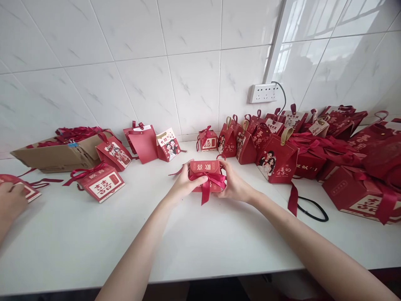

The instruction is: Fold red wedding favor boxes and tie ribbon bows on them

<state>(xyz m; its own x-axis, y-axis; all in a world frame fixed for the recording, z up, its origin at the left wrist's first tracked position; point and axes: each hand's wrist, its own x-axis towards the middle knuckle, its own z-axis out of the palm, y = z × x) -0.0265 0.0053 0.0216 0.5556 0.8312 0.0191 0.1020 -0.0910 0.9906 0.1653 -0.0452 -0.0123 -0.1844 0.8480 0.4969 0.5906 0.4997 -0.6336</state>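
- Your left hand (187,180) is curled round the near-left end of a red gift box (200,166), thumb laid on top by the bow.
- Your right hand (234,180) is cupped against the box's right end; some of its fingers are hidden, so their exact placement can't be told.
- The gift box sits between your two hands, low over the counter (219,246); whether it touches the surface is unclear.
- A dark-pink ribbon (205,196) is tied in a bow across it, one tail hanging toward you.
- Just beyond your hands: a small ribboned box (208,143), near the tiled wall (134,88).
- Beyond your left hand: a cream-fronted box (169,146) and a plain-sided red box (143,146).
- Farther left of your hands: a double-happiness box (105,184), tilted, and behind it a cardboard carton (67,156) with ribbons in it.
- Far left: a co-worker's hand (11,205) on another red box (31,193).
- Right of your right hand: a couple-print box (278,161), upright, among many crowded red boxes; nearer you, a black loop (320,218).
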